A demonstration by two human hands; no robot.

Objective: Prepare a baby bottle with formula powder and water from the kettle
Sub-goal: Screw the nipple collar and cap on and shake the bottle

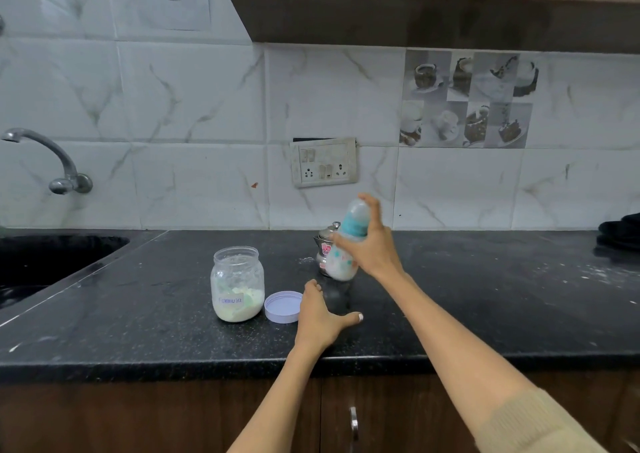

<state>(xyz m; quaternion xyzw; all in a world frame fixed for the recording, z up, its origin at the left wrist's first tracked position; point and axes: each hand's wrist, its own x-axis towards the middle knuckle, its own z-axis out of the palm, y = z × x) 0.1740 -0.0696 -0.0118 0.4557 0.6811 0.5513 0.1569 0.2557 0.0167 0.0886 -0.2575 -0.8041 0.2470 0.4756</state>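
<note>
Teal-collared and capped, the baby bottle (346, 245) is held above the counter in the right hand (372, 245), fingers wrapped round its middle and one fingertip resting over the clear cap. It is raised and tilted slightly, its outline blurred, with whitish contents in the lower half. Judgement: collar and cap are fitted and the contents look mixed, so this appears to be the shaking stage.

The left hand (320, 314) lies flat on the black granite counter (485, 297) just below the bottle, fingers straight and spread, gripping nothing.

Directly behind the bottle stands the small steel kettle (323, 248), lid on, partly hidden by the bottle and hand. To the left, the glass formula jar (237, 284) stands open, holding pale powder in its lower part; its lilac lid (283, 306) lies upturned on the counter between the jar and the left hand, close to both.

Assessment: powder and water both seem to be in and the bottle closed. Outstanding, as far as can be seen: finish mixing, set the bottle down, and recap the jar. White specks lie scattered on the counter, mainly to the right.
</note>
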